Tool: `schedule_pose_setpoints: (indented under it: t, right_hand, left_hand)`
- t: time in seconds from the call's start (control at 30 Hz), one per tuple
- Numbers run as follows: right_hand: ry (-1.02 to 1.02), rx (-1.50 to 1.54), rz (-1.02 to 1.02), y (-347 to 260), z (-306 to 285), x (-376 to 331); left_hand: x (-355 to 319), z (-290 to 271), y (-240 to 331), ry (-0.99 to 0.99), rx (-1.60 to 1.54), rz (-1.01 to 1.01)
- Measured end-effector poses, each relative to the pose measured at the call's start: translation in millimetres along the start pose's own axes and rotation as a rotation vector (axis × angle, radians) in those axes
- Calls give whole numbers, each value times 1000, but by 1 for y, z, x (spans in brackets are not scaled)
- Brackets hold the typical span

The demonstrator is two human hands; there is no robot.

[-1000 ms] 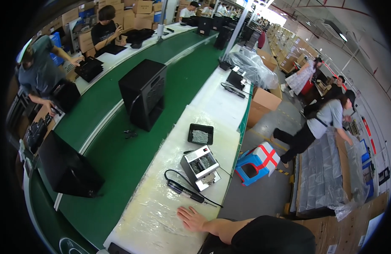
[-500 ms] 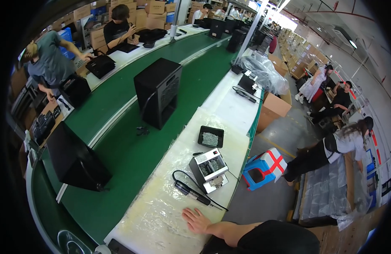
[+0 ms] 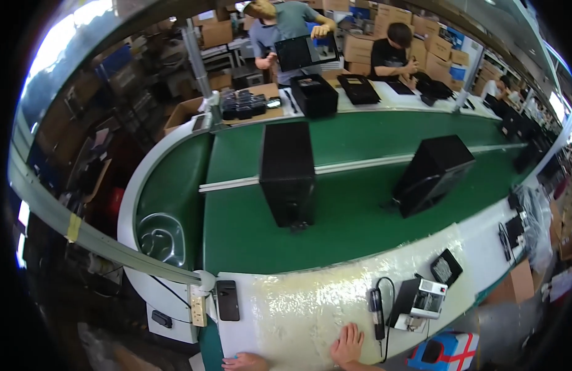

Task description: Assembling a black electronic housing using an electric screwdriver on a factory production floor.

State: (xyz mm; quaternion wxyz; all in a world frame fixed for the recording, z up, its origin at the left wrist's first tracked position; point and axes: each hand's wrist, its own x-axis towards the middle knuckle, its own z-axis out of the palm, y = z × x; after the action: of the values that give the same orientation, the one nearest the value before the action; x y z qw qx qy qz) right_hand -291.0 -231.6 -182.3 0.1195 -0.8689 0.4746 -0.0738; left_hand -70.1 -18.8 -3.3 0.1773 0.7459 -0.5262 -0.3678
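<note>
My right hand (image 3: 348, 344) lies flat on the plastic-covered white worktop (image 3: 292, 315), fingers spread, holding nothing. To its right is a black electric screwdriver (image 3: 377, 312) with a looped cable. Beside that stands a white and black screw feeder (image 3: 429, 299), and behind it a black tray (image 3: 447, 267) of small screws. My left hand (image 3: 245, 362) rests at the near edge of the worktop, fingers extended and partly cut off by the frame, with nothing seen in it. A dark smartphone (image 3: 227, 300) lies beyond it.
On the green conveyor (image 3: 341, 216) stand two black computer cases (image 3: 287, 173) (image 3: 433, 173). Across it one person (image 3: 292, 31) holds a dark panel (image 3: 306, 52) and another (image 3: 391, 55) sits working. A post (image 3: 100, 229) and power strip (image 3: 198, 310) are at left; a blue stool (image 3: 443, 351) is at lower right.
The view has swung left, bringing my left hand, the smartphone and the conveyor's end into sight. My right hand stays flat on the worktop. The person opposite has lifted a dark panel.
</note>
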Motion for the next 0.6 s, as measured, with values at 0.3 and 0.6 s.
schedule_pose_setpoints:
  t: [0.3,0.6]
  right_hand:
    - [-27,52,27,6,4,-8]
    - [-22,15,46,8,10,-9]
  left_hand:
    - [11,-37,23,80,7,86]
    - [56,-79,53,38,-33,288]
